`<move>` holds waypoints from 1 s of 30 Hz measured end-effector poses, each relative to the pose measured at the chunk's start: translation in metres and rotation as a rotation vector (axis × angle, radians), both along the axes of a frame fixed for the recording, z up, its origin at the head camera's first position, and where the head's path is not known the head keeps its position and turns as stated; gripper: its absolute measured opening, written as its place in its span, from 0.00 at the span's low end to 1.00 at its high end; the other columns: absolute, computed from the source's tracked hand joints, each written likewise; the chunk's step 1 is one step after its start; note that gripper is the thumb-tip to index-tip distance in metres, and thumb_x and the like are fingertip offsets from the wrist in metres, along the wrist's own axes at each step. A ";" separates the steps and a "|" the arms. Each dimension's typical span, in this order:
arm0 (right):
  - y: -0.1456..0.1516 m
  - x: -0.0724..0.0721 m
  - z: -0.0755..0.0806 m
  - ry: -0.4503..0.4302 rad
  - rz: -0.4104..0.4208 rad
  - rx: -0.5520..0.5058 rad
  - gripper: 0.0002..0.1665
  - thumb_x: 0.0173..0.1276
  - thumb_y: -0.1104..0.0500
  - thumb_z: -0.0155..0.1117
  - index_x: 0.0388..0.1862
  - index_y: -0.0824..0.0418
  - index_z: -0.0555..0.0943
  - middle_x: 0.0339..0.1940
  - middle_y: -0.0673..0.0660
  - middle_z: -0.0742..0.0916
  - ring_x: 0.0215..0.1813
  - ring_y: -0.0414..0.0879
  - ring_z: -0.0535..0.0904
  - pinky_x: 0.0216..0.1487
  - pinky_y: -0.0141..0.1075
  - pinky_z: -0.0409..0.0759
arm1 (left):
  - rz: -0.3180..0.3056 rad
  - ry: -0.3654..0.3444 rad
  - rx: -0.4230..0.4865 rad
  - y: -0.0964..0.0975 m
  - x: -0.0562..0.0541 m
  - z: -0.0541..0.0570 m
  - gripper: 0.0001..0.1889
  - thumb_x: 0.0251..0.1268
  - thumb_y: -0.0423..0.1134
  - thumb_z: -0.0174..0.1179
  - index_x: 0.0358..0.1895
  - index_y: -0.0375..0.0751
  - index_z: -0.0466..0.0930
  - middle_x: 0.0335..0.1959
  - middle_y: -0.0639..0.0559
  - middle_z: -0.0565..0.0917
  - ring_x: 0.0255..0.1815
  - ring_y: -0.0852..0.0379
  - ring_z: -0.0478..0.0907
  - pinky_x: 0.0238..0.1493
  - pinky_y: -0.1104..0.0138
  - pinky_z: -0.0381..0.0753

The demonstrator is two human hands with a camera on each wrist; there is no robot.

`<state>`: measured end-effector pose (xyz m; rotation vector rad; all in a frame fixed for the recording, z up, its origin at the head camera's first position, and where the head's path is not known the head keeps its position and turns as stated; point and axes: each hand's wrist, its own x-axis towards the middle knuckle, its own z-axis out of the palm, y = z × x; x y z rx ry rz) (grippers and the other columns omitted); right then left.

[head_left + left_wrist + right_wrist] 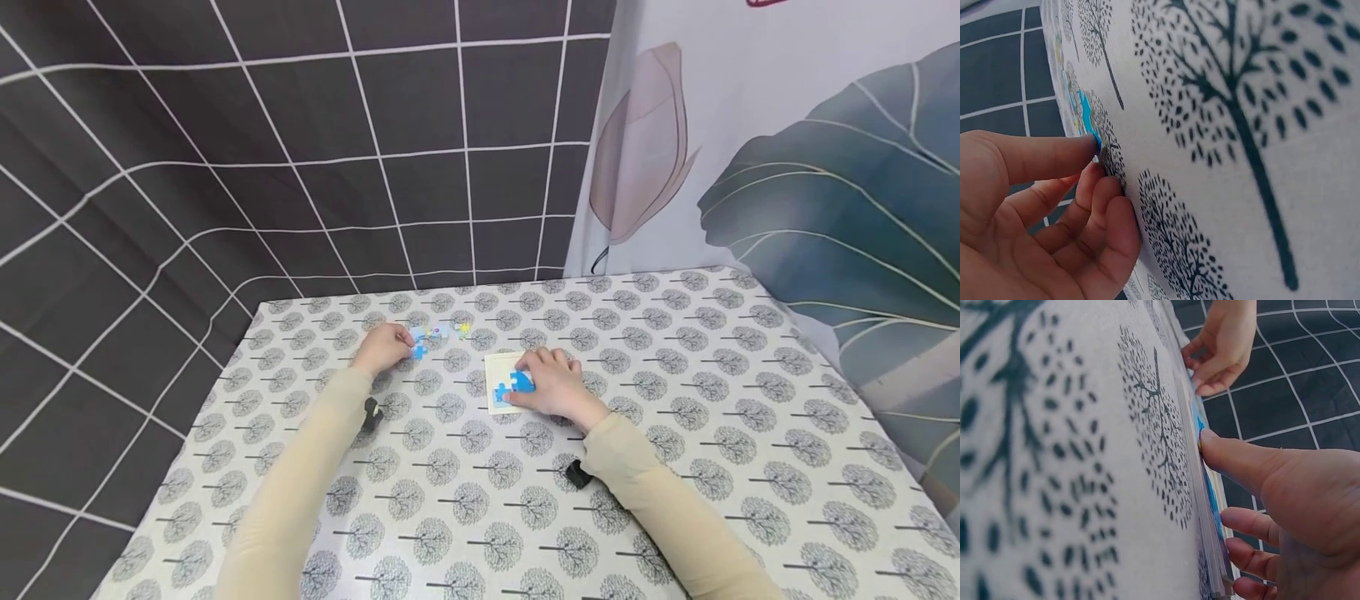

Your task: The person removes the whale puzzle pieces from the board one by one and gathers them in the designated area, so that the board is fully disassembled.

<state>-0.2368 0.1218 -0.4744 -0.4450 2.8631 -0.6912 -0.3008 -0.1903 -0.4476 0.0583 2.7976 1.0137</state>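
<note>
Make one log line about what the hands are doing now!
left hand: pinches blue puzzle piece; right hand: touches blue pieces on cream tray; other pieces: on tree-print cloth

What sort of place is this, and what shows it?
Probably an indoor table corner screened with fabric: a tree-print tablecloth, a dark gridded curtain behind it, and a leaf-print curtain at picture right.

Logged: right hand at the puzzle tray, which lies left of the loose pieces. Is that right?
Not quite: the head view shows the puzzle tray lying right of the loose pieces. The right hand is indeed at the tray.
</note>
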 end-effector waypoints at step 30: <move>0.001 0.010 0.001 0.017 0.027 -0.012 0.37 0.67 0.37 0.66 0.66 0.58 0.72 0.66 0.61 0.73 0.67 0.61 0.61 0.65 0.62 0.57 | -0.102 0.339 -0.370 0.013 0.017 -0.010 0.11 0.67 0.31 0.58 0.49 0.36 0.84 0.44 0.43 0.84 0.44 0.45 0.82 0.51 0.52 0.82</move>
